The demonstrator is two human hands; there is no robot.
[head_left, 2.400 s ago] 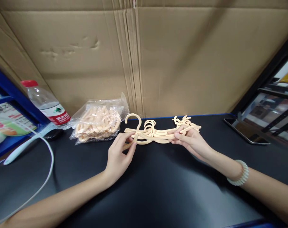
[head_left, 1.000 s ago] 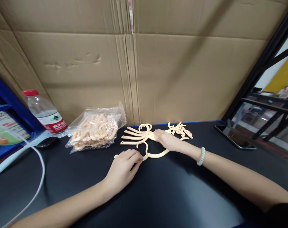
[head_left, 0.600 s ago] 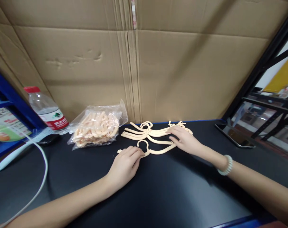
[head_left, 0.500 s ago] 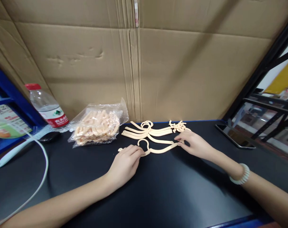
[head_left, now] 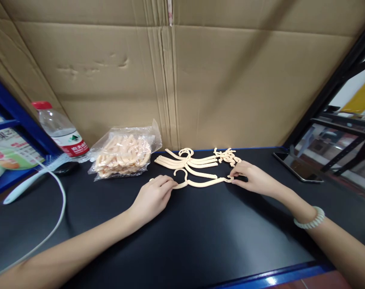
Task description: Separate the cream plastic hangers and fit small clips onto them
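Head view — the left hand (head_left: 153,193) has its fingers (head_left: 168,185) wrapped over one arm of the hanger (head_left: 204,184) — the right hand (head_left: 256,178) pinches a small hook (head_left: 227,180) at the other tip.

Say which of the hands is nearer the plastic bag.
Left. The left hand is in front of the bag, to its right; the right hand is farther right, at the right end of the front hanger.

I look through one head camera, placed above and behind the person's fingers (head_left: 166,183). It faces forward and down, near enough that both forearms (head_left: 100,233) show on this side of the fingers, with cardboard (head_left: 245,92) beyond them.
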